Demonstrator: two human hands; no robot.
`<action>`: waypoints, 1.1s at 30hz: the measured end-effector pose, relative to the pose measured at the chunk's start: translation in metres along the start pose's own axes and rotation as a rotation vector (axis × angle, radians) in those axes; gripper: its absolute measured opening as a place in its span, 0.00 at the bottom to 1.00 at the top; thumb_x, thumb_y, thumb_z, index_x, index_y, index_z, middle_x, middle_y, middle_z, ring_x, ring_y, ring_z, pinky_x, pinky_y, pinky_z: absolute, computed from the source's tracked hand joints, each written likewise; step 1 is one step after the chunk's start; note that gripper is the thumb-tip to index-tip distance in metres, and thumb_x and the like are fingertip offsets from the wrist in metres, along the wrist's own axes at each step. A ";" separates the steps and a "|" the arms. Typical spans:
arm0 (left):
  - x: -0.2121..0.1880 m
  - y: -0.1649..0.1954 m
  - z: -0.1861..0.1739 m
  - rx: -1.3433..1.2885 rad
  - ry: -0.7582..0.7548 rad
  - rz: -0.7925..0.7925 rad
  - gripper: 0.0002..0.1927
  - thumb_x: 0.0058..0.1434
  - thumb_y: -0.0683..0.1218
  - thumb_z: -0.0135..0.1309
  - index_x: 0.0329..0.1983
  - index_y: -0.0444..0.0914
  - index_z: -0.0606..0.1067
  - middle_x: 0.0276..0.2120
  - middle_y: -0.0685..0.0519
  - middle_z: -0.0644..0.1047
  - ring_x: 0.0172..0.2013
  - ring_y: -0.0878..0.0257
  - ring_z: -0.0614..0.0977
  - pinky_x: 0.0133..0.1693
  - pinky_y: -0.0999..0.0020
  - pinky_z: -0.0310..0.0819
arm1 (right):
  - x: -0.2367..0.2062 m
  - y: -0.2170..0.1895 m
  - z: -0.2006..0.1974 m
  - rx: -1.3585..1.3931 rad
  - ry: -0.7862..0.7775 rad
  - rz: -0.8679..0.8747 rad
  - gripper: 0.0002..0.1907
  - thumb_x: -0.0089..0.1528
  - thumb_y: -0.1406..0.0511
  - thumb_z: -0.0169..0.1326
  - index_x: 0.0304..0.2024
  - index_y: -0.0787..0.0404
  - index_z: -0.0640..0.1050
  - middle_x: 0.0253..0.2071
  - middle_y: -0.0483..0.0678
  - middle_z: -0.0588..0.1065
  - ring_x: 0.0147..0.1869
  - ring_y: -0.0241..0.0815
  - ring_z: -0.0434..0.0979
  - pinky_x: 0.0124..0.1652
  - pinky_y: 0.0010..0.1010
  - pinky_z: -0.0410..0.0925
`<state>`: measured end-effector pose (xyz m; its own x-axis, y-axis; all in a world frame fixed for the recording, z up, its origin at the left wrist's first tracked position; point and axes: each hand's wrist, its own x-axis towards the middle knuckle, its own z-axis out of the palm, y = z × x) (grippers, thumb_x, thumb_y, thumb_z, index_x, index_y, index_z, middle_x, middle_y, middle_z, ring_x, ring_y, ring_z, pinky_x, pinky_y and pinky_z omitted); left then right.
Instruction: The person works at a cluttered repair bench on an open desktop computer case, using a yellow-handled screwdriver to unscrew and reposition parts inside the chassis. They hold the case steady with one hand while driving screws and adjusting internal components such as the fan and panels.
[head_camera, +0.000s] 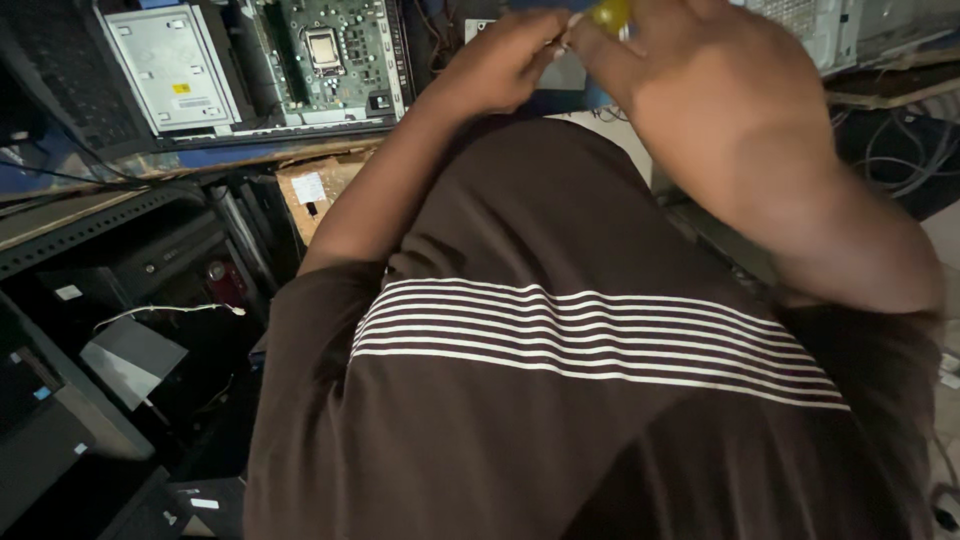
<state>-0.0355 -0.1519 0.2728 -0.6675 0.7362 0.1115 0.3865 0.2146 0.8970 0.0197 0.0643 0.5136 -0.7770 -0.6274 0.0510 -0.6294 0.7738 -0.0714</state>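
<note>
I saw the left hand (500, 65) and the right hand (700, 80) raised together at the top of the view, fingertips meeting around a small yellow object (611, 13) at the upper edge, both pinched narrow on it; blur hid just how each gripped it. Below them the brown shirt with white stripes (560, 330) filled most of the view. Left of the hands, an opened computer case lay on the desk (150, 165), its green motherboard (330, 55) exposed beside a grey metal drive bay (170, 65). A cardboard box (320, 190) sat under the desk edge
</note>
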 end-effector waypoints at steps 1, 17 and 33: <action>-0.001 0.003 -0.001 0.007 0.014 0.054 0.10 0.71 0.39 0.57 0.54 0.34 0.73 0.45 0.44 0.78 0.47 0.43 0.81 0.46 0.52 0.74 | 0.002 0.001 0.004 -0.035 -0.006 0.017 0.19 0.73 0.48 0.54 0.43 0.54 0.81 0.31 0.43 0.76 0.31 0.41 0.77 0.27 0.34 0.67; -0.003 0.009 -0.013 0.027 0.027 -0.033 0.09 0.68 0.39 0.61 0.48 0.33 0.74 0.40 0.43 0.77 0.41 0.45 0.80 0.42 0.53 0.73 | 0.006 0.001 0.002 -0.071 -0.030 0.060 0.22 0.73 0.46 0.56 0.34 0.52 0.83 0.22 0.43 0.73 0.23 0.41 0.73 0.23 0.34 0.63; 0.000 0.017 -0.010 0.026 -0.050 -0.208 0.06 0.73 0.41 0.60 0.45 0.32 0.77 0.33 0.42 0.77 0.33 0.49 0.81 0.39 0.58 0.74 | 0.003 0.000 0.003 -0.067 -0.041 0.066 0.25 0.71 0.43 0.53 0.37 0.53 0.84 0.20 0.45 0.73 0.22 0.43 0.72 0.24 0.36 0.63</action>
<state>-0.0354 -0.1553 0.2920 -0.7022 0.7053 -0.0973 0.2600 0.3812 0.8872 0.0169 0.0621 0.5105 -0.8169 -0.5768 0.0075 -0.5768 0.8168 -0.0064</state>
